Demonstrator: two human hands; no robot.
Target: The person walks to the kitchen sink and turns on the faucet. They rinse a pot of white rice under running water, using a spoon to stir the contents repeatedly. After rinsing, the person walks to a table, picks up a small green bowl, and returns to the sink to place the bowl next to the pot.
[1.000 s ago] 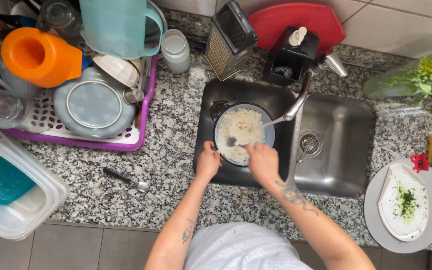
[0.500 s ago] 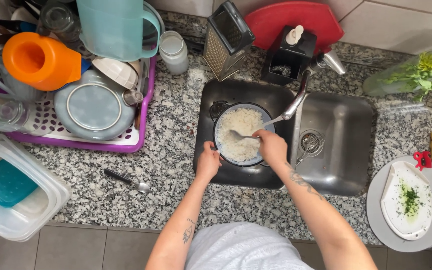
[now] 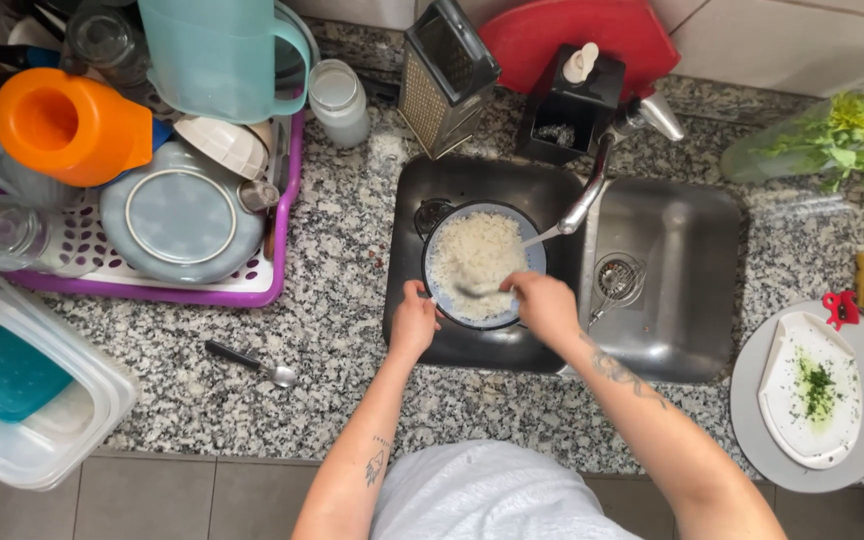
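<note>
A round bowl (image 3: 436, 293) full of white rice (image 3: 477, 252) sits in the left basin of a steel sink (image 3: 672, 330). My left hand (image 3: 414, 320) grips the bowl's near-left rim. My right hand (image 3: 542, 305) holds a spoon (image 3: 477, 290) whose tip lies in the rice near the bowl's front edge. The tap spout (image 3: 592, 185) hangs over the bowl's right side, with a thin stream of water running into the bowl.
A purple dish rack (image 3: 252, 285) with plates, an orange jug and a teal pitcher stands left. A loose spoon (image 3: 250, 362) lies on the granite counter. Clear tubs (image 3: 22, 420) sit at the left edge. A grater, soap holder and red board stand behind; a grey plate (image 3: 752, 420) lies right.
My right hand has shifted along the bowl's rim, dragging the spoon through the rice. My left hand stays on the rim.
</note>
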